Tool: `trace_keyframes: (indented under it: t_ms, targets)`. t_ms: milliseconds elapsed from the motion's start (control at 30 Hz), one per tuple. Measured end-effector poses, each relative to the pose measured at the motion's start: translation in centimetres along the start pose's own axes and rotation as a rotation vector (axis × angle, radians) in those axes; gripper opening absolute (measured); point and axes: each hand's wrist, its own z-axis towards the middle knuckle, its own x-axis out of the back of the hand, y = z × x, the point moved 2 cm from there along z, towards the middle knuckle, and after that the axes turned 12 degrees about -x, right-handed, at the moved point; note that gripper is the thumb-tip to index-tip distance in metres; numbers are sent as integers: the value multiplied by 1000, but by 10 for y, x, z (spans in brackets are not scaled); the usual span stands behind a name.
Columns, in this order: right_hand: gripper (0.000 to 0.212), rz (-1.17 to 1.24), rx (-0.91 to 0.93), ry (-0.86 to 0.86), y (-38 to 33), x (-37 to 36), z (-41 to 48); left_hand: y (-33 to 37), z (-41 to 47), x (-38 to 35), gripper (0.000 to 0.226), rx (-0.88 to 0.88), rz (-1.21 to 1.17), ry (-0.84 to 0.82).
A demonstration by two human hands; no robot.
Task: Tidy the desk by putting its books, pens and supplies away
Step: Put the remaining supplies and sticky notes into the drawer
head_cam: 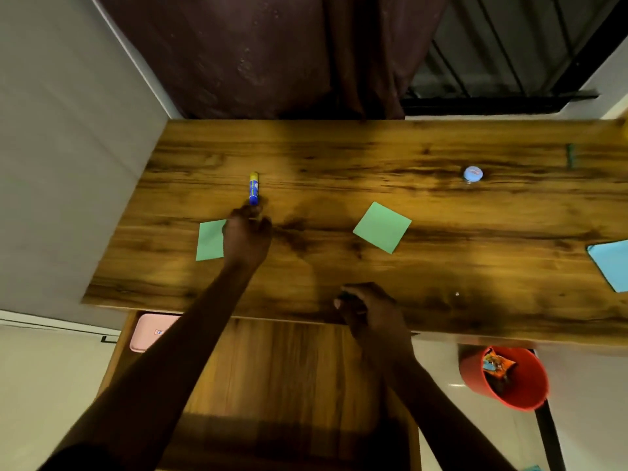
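A blue glue stick (253,189) with a yellow cap lies on the wooden desk (339,158), left of centre. My left hand (246,234) reaches out to it, and its fingertips pinch the stick's near end. It partly covers a green sticky note (209,241). A second green note (382,227) lies in the middle. My right hand (368,309) rests at the desk's front edge with its fingers curled; I cannot tell if anything is inside it. Below the desk a wooden drawer (289,368) stands pulled out, with a pink case (149,331) in its left corner.
A small round tub with a blue lid (473,174) and a green pen (570,156) sit at the far right. A blue sheet (611,263) lies at the right edge. A red bin (509,396) holding wrappers stands on the floor. A dark curtain (272,56) hangs behind.
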Motion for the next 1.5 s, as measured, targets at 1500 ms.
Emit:
trace_keyframes:
  t_ms: [1500]
  targets:
    - [34,-85,-3,-339,-84,-202,-72,-177,-223,145,23,248,245,-453]
